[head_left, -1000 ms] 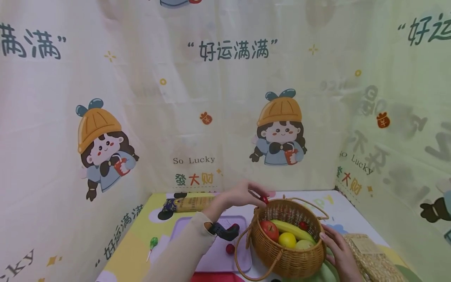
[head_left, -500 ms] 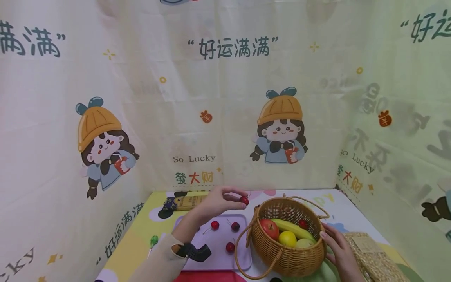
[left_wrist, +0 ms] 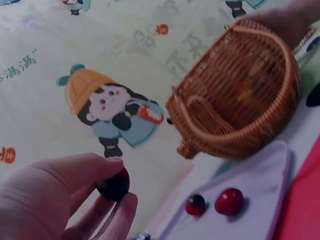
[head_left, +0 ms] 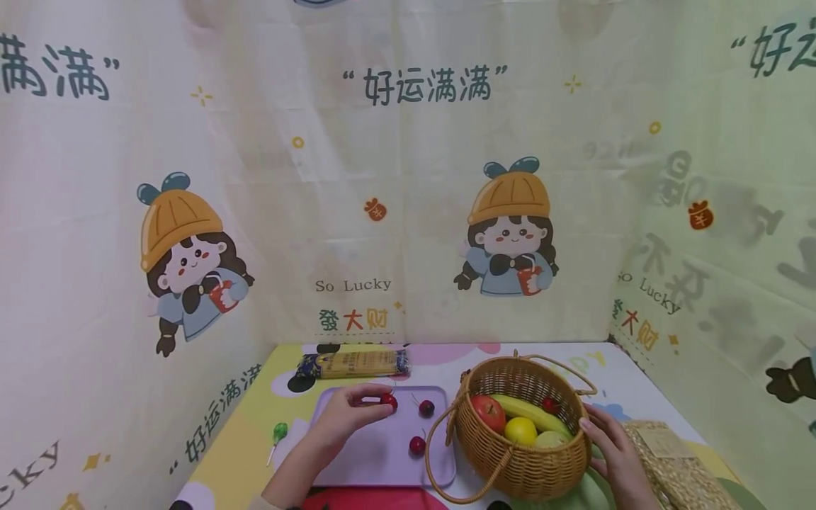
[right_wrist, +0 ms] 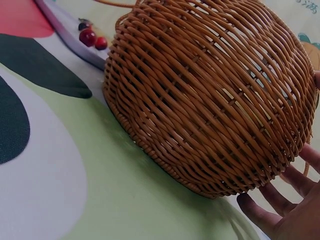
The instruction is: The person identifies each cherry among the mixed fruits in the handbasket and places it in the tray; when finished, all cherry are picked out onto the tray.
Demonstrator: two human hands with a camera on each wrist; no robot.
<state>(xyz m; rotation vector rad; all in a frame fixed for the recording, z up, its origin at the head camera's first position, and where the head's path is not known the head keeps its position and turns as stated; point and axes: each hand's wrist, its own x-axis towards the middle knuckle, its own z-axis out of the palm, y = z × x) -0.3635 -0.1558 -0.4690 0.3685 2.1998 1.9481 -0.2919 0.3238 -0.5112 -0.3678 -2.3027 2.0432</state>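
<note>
In the head view my left hand point(head_left: 334, 425) is over the purple tray point(head_left: 382, 460), pinching a dark red cherry point(left_wrist: 114, 186) between thumb and fingers; its thin stem shows in the left wrist view. Two more cherries, one farther back point(head_left: 426, 408) and one nearer the front point(head_left: 417, 445), lie on the tray's right side. My right hand point(head_left: 615, 453) rests its spread fingers against the right side of a wicker basket point(head_left: 510, 471). Inside the basket are a red apple point(head_left: 487, 412), a banana point(head_left: 529, 412), a lemon point(head_left: 520, 432), a pale round fruit point(head_left: 552, 440) and a cherry point(head_left: 551, 404).
A long printed packet point(head_left: 363, 363) lies behind the tray. To its left is a green lollipop point(head_left: 279, 431). A woven straw item point(head_left: 669, 460) sits right of my right hand. One basket handle point(head_left: 468, 499) hangs over the tray's right edge. A printed cloth wall point(head_left: 408, 177) stands behind.
My left hand has moved left and toward me with the cherry, from the basket's left rim to over the tray. My right hand stays at the basket.
</note>
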